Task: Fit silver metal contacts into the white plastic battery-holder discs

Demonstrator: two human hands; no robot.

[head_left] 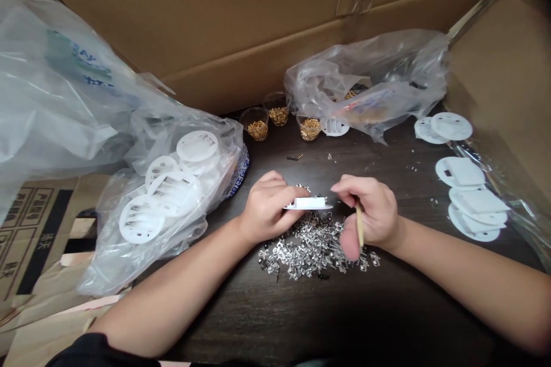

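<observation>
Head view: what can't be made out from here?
All in the head view:
- White disc in the left hand: both faces, nearly edge-on.
- Yellow stick: upper end, masked by right hand.
- Metal parts: individual details, too small.
- Rear plastic bag: full contents, behind crumpled film.
- Printed cardboard: cut off by left edge.

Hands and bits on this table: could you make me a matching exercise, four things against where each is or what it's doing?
1. Left hand
2. Gold-coloured pins
3. Right hand
4. Small silvery pieces

A. Holding a thin pale stick
B. Heaped loose on the dark table
C. Holding a white disc
D. Inside clear cups

Right pairs: 1-C, 2-D, 3-A, 4-B
</observation>
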